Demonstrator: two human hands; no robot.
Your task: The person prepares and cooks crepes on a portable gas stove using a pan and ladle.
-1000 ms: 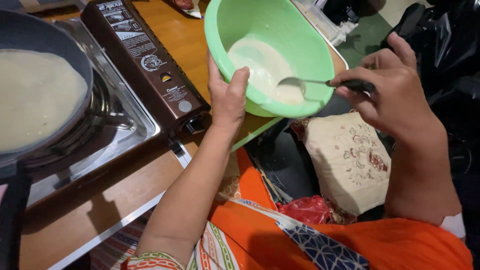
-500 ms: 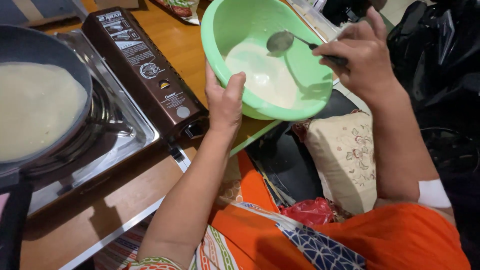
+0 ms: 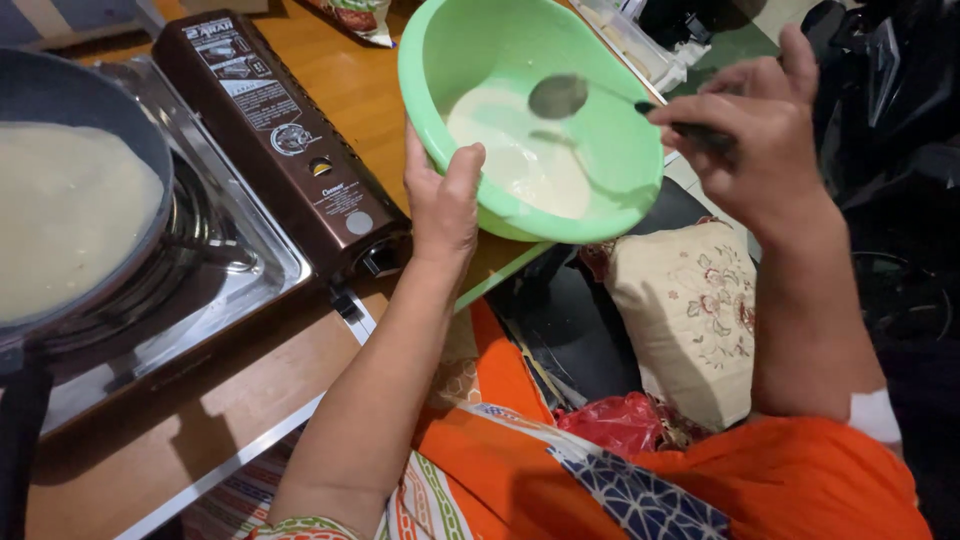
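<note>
Wooden and warm in tone, the surface [image 3: 360,85] carries a portable gas stove and is edged by a pale strip at its near side. Nearest of all, an orange patterned garment [image 3: 640,480] is seen across the lap, with a red crumpled bag [image 3: 615,420] and an embroidered cream cushion [image 3: 690,310] just beyond it to the right.

Further in, the green bowl [image 3: 600,150] is gripped at its near rim by the left hand [image 3: 442,200], thumb over the edge and fingers closed beneath, so that the bowl is held tilted above the near edge of the surface. A pool of pale batter [image 3: 520,160] lies in its lower part. The right hand [image 3: 760,130] is closed around the dark handle of a metal spoon [image 3: 558,96], and the spoon's head is held above the batter, inside the bowl.

A change is noted over the last second: the spoon, earlier dipped into the batter near the bowl's right wall, is now lifted clear and carried toward the far side, and the bowl is tipped more steeply. The batter is thereby judged to be gathered and scraped together rather than ladled out, since little appears left.

To the left, the stove [image 3: 280,130] bears a dark pan [image 3: 90,100] in which a thin pale round of batter [image 3: 60,220] is already spread. At the far edge a packet [image 3: 350,15] is partly visible.
</note>
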